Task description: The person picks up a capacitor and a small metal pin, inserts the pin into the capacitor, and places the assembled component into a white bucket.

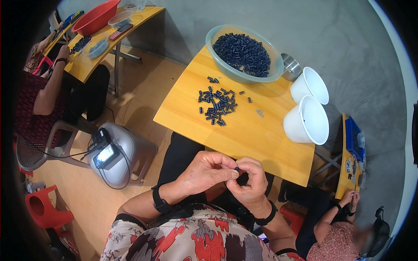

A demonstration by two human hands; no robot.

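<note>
Grey concrete floor surrounds the yellow wooden table (257, 130), below which left hand (204, 172) and right hand (250, 180) together pinch a small dark part (237, 168).

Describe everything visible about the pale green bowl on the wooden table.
The pale green bowl is round, wide and shallow, and looks like translucent plastic. It stands upright at the far edge of the yellow wooden table, near the grey wall. It is filled with many small dark cylindrical parts. A shiny metal cup sits close beside it on the right. No hand touches it.
</note>
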